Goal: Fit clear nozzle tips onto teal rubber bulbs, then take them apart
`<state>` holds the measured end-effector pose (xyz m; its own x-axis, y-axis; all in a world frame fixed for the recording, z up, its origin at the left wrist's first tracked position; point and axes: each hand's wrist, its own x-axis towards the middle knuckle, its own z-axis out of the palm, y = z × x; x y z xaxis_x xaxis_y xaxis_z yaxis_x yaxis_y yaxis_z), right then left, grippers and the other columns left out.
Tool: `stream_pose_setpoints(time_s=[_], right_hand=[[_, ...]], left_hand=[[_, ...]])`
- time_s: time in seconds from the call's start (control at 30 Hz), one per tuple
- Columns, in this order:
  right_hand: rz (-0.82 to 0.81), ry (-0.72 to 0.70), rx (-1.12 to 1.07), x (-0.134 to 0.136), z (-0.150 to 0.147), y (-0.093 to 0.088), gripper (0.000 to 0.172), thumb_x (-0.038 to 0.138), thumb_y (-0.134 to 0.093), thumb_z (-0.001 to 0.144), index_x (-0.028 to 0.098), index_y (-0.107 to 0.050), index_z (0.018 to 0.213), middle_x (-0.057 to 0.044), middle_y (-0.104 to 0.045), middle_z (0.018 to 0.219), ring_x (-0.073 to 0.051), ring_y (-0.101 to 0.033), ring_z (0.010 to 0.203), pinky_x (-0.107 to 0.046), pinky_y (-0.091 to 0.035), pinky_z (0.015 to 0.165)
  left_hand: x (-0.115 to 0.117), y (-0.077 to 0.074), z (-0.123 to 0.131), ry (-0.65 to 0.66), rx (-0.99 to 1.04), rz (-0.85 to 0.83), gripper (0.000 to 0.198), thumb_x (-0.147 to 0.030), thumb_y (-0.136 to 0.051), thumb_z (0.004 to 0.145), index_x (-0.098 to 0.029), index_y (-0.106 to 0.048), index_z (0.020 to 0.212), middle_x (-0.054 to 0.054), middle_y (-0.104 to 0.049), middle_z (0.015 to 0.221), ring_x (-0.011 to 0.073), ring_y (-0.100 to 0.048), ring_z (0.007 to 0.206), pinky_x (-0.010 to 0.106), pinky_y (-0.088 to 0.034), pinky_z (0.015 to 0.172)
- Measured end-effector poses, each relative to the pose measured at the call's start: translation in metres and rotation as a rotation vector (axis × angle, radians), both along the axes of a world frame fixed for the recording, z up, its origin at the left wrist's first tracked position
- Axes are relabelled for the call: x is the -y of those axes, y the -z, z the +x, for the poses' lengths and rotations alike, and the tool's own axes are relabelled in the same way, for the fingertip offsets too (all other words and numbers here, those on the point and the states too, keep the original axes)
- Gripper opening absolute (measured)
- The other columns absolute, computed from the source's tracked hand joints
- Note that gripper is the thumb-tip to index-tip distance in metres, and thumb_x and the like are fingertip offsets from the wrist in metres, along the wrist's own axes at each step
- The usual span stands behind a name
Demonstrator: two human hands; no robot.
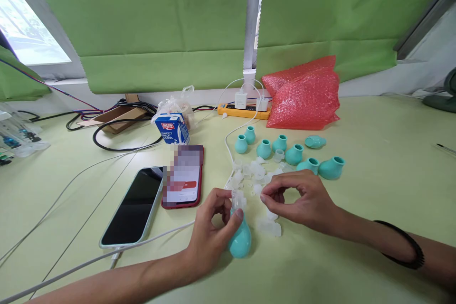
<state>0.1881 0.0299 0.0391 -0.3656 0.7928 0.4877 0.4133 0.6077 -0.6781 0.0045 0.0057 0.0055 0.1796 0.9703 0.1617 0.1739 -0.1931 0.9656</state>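
Note:
My left hand (213, 230) is closed round a teal rubber bulb (240, 241) standing on the table, with a clear plastic tip (237, 198) at its mouth under my fingertips. My right hand (302, 199) hovers just right of it, thumb and forefinger pinched together; what they hold is too small to make out. Between and behind my hands lies a scatter of several clear plastic tips (253, 173), and a few more clear pieces (269, 225) sit below my right hand. Several more teal bulbs (285, 152) lie in a loose row farther back.
Two phones lie to the left, one dark (133, 206) on a white cable, one in a red case (183, 176). Behind are a milk carton (171, 129), a yellow power strip (244, 110), red bubble wrap (304, 95), black cables (114, 140) and a cardboard box (119, 116).

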Motion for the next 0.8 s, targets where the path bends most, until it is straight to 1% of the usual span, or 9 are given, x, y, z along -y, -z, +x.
stream_pose_setpoints(time_s=[0.13, 0.2, 0.3, 0.4, 0.47, 0.57, 0.63, 0.7, 0.8], right_hand=[[0.254, 0.044, 0.295, -0.017, 0.007, 0.014, 0.014, 0.013, -0.051, 0.071, 0.014, -0.061, 0.062, -0.001, -0.058, 0.052, -0.01, -0.049, 0.047, -0.023, -0.039, 0.048], [0.309, 0.075, 0.402, -0.023, 0.009, 0.023, 0.017, 0.014, -0.049, 0.073, 0.014, -0.061, 0.061, -0.003, -0.058, 0.054, -0.011, -0.05, 0.049, -0.024, -0.038, 0.049], [0.287, 0.094, 0.467, -0.028, 0.01, 0.026, 0.018, 0.017, -0.047, 0.076, 0.014, -0.062, 0.066, -0.003, -0.059, 0.057, -0.012, -0.05, 0.051, -0.025, -0.037, 0.05], [0.213, 0.064, 0.347, -0.02, 0.007, 0.015, 0.018, 0.022, -0.045, 0.08, 0.014, -0.06, 0.073, -0.003, -0.059, 0.06, -0.01, -0.049, 0.052, -0.023, -0.037, 0.051], [0.101, -0.022, 0.262, -0.009, 0.004, 0.003, 0.023, 0.028, -0.041, 0.083, 0.014, -0.056, 0.072, -0.001, -0.056, 0.058, -0.009, -0.048, 0.051, -0.021, -0.037, 0.051], [-0.046, -0.199, 0.338, 0.01, -0.001, -0.008, 0.027, 0.041, -0.043, 0.081, 0.015, -0.052, 0.078, 0.0, -0.053, 0.059, -0.008, -0.045, 0.05, -0.02, -0.036, 0.05], [-0.05, -0.254, 0.416, 0.018, -0.005, -0.005, 0.03, 0.045, -0.046, 0.078, 0.015, -0.049, 0.074, 0.001, -0.051, 0.057, -0.008, -0.042, 0.049, -0.021, -0.033, 0.048], [-0.015, -0.279, 0.44, 0.021, -0.008, 0.003, 0.027, 0.041, -0.044, 0.079, 0.016, -0.044, 0.067, 0.003, -0.046, 0.053, -0.008, -0.037, 0.046, -0.021, -0.028, 0.045], [0.101, -0.279, 0.391, 0.02, -0.01, 0.015, 0.021, 0.029, -0.042, 0.077, 0.018, -0.039, 0.06, 0.005, -0.039, 0.048, -0.007, -0.029, 0.042, -0.022, -0.022, 0.043]], left_hand=[[0.0, 0.0, -0.001, 0.039, -0.033, 0.045, 0.017, -0.031, -0.05, 0.078, -0.017, -0.049, 0.088, 0.002, -0.052, 0.077, 0.0135, -0.049, 0.073, 0.026, -0.041, 0.067], [0.0, -0.001, -0.001, 0.064, -0.029, 0.059, 0.015, -0.029, -0.05, 0.079, -0.017, -0.049, 0.088, 0.003, -0.053, 0.08, 0.0141, -0.05, 0.077, 0.027, -0.042, 0.071], [0.001, -0.002, 0.0, 0.095, 0.003, 0.084, 0.013, -0.027, -0.047, 0.081, -0.018, -0.046, 0.09, 0.004, -0.054, 0.087, 0.0148, -0.052, 0.083, 0.028, -0.043, 0.076], [0.005, 0.0, -0.001, 0.137, -0.036, 0.1, 0.012, -0.025, -0.042, 0.084, -0.019, -0.041, 0.094, 0.006, -0.055, 0.092, 0.0154, -0.052, 0.086, 0.029, -0.042, 0.077], [0.006, 0.002, -0.003, 0.169, -0.124, 0.136, 0.014, -0.024, -0.041, 0.084, -0.019, -0.04, 0.097, 0.006, -0.054, 0.093, 0.0159, -0.051, 0.087, 0.03, -0.042, 0.077], [0.006, 0.003, -0.005, 0.225, -0.235, 0.266, 0.017, -0.021, -0.045, 0.082, -0.019, -0.042, 0.099, 0.006, -0.054, 0.091, 0.0155, -0.05, 0.084, 0.03, -0.041, 0.075], [0.005, 0.002, -0.006, 0.325, -0.254, 0.387, 0.016, -0.02, -0.046, 0.081, -0.019, -0.044, 0.097, 0.006, -0.054, 0.088, 0.0152, -0.049, 0.08, 0.029, -0.041, 0.073], [0.004, 0.0, -0.006, 0.385, -0.261, 0.467, 0.015, -0.022, -0.047, 0.08, -0.018, -0.044, 0.095, 0.006, -0.054, 0.086, 0.0158, -0.048, 0.078, 0.029, -0.041, 0.071], [0.003, -0.003, -0.004, 0.359, -0.314, 0.435, 0.02, -0.026, -0.051, 0.078, -0.018, -0.043, 0.095, 0.006, -0.053, 0.085, 0.0165, -0.048, 0.078, 0.029, -0.041, 0.07]])
